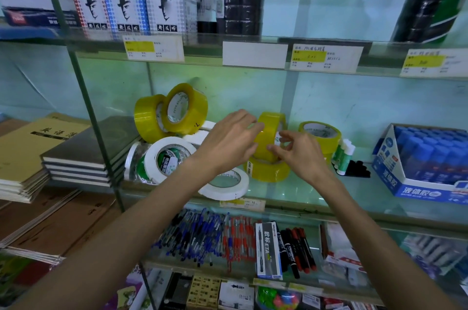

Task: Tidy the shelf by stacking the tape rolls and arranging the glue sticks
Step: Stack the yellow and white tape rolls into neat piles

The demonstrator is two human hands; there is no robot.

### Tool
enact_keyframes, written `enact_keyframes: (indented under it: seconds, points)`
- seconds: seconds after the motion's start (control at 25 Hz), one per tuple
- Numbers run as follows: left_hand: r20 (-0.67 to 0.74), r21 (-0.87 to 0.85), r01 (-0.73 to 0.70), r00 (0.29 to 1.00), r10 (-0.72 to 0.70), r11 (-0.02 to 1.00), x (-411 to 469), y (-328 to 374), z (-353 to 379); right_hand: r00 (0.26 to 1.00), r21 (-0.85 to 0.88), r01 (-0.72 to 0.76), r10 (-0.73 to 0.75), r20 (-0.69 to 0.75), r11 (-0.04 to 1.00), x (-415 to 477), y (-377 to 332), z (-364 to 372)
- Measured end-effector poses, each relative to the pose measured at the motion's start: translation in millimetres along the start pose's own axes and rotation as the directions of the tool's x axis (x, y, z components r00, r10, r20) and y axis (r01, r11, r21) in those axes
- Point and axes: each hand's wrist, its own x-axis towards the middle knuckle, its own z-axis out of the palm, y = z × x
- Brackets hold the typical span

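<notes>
On the clear glass shelf (pixel 329 192), the left hand (pixel 228 138) and right hand (pixel 301 155) pinch an upright translucent yellow tape roll (pixel 266 137) above a flat yellow tape roll (pixel 268 171); leaning yellow tape rolls (pixel 172 114) and white tape rolls (pixel 164 157) at nine o'clock, and small green-and-white glue sticks (pixel 343 155) lying at three o'clock, suggest the tidying has barely begun.

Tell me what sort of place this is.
Most likely a stationery shop: glass shelves carrying price labels, stocked with tape rolls, loose pens and a display box of glue.
</notes>
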Motion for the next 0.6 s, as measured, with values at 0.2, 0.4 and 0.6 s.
enact_keyframes:
  seconds: [0.2,0.4,0.6]
  points:
    - [0.187,0.12,-0.32,0.937,0.295,0.94,47.0,13.3,4.2,0.996,-0.021,-0.008,0.01,0.089,1.0,-0.7,2.6,18.0]
    - [0.408,0.132,-0.551,0.788,0.461,0.824,69.3,15.5,16.1,0.995,-0.005,-0.022,0.022,0.093,1.0,-2.8,7.7,17.5]
    - [0.572,0.125,-0.715,0.618,0.539,0.687,87.6,22.1,12.5,0.994,-0.036,-0.039,0.043,0.104,0.999,-3.8,15.6,23.4]
